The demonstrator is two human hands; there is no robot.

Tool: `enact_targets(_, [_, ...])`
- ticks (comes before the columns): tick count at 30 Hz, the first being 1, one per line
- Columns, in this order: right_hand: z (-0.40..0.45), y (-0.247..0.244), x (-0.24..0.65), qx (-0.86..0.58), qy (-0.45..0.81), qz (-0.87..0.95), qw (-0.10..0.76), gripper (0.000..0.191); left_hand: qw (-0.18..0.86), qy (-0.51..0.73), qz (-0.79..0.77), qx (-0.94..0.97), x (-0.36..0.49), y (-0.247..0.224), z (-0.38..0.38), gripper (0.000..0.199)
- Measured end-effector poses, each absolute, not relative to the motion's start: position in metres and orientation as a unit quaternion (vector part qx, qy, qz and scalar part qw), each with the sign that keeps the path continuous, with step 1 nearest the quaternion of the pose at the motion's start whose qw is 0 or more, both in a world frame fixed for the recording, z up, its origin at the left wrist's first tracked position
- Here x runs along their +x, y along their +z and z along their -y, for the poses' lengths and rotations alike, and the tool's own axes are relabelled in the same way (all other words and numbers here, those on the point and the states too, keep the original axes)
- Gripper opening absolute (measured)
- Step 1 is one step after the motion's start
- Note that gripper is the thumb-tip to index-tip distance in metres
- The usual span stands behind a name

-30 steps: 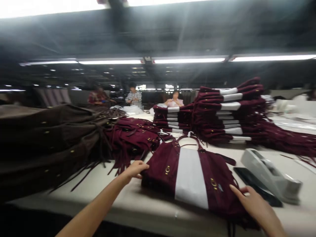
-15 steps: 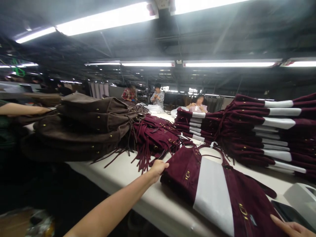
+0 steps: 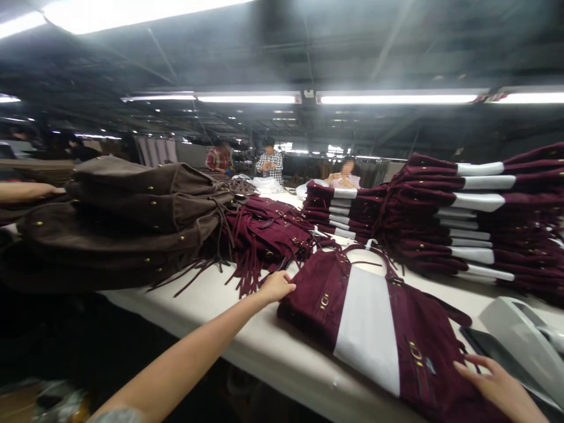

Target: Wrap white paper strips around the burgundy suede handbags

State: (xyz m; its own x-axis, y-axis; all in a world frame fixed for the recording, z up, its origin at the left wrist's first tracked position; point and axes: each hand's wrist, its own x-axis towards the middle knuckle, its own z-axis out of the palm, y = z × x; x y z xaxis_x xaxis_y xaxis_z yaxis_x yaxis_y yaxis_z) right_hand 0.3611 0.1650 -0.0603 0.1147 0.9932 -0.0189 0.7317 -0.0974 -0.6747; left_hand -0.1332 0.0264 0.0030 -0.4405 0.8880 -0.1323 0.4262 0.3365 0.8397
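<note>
A maroon bag (image 3: 432, 329) with buckles, two handles and a broad white wrap (image 3: 370, 323) lies at the front of the pale table (image 3: 264, 335). My left hand (image 3: 277, 286) pinches its left edge, fingers closed. At the bag's lower right, my right hand (image 3: 489, 379) has thumb and fingers around the edge, partly hidden by the fabric. Just beyond my left hand lie maroon bags with fringes (image 3: 264, 235).
Brown bags (image 3: 118, 229) are piled at the left, where another person's arm (image 3: 26, 192) reaches in. Wrapped maroon bags (image 3: 476, 217) stand stacked at the right, behind a grey-white device (image 3: 524, 335). People (image 3: 269, 161) stand at the far end.
The view has turned slightly right and down. My right hand shows more fully at the bag's right edge. My left hand keeps its hold on the left edge.
</note>
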Motion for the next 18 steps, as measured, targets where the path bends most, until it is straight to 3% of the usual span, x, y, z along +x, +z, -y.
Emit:
enact_targets(2, [-0.155, -0.037, 0.359, -0.705, 0.241, 0.636, 0.202, 0.037, 0.249, 0.339, -0.776, 0.47, -0.133, 0.007, -0.029, 0.016])
enact_targets(4, [-0.135, -0.01, 0.354, -0.693, 0.143, 0.684, 0.176, 0.042, 0.195, 0.322, -0.766, 0.521, -0.13, 0.009, -0.029, 0.016])
enact_targets(7, [-0.102, 0.028, 0.337, -0.636, 0.039, 0.752, 0.17, 0.035, 0.151, 0.322, -0.699, 0.62, -0.129, 0.01, -0.03, 0.038])
enact_targets(10, [-0.083, 0.049, 0.319, -0.587, 0.042, 0.791, 0.167, 0.033, 0.125, 0.29, -0.641, 0.699, -0.135, 0.008, -0.04, 0.049])
enact_targets(14, [-0.072, 0.048, 0.311, -0.661, 0.033, 0.737, 0.137, 0.039, 0.075, 0.227, -0.618, 0.749, -0.136, -0.002, -0.054, 0.058])
enact_targets(16, [-0.07, 0.037, 0.315, -0.688, 0.06, 0.703, 0.17, 0.038, 0.052, 0.211, -0.627, 0.748, -0.133, -0.013, -0.056, 0.059])
enact_targets(18, [-0.067, 0.021, 0.319, -0.681, 0.133, 0.669, 0.265, 0.036, 0.029, 0.203, -0.64, 0.74, -0.13, -0.027, -0.053, 0.061])
